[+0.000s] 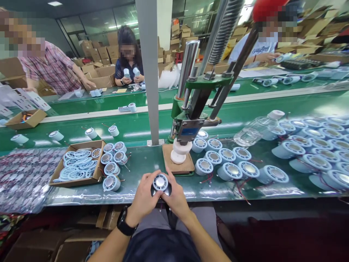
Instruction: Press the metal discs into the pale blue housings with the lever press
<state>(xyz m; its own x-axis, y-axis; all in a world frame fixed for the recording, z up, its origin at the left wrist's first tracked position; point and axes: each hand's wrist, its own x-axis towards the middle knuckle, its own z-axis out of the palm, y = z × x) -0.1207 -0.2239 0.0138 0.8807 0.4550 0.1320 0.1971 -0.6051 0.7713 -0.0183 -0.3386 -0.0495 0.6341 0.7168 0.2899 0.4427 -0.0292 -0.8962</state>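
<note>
Between both hands I hold a round light-blue motor housing point(160, 182) with a silver disc in its slotted top, close to the bench's front edge. My left hand point(144, 193) is closed around its left side, a black watch on the wrist. My right hand point(174, 194) grips the opposite side, thumbs nearly meeting in front. Just behind stands a green hand press point(191, 127) with a white round pressing block point(182, 147) above a white seat on a brown board point(169, 160). Similar blue housings point(231, 171) with red wires stand to the right of the press.
At left, a cardboard box point(79, 183) holds light-blue rings, beside several housings point(111, 183) and a sheet of flat grey parts point(27, 178). A clear bottle point(251, 129) lies tilted at right. A grey post point(151, 72) rises before the green conveyor point(131, 125). Co-workers sit and stand beyond.
</note>
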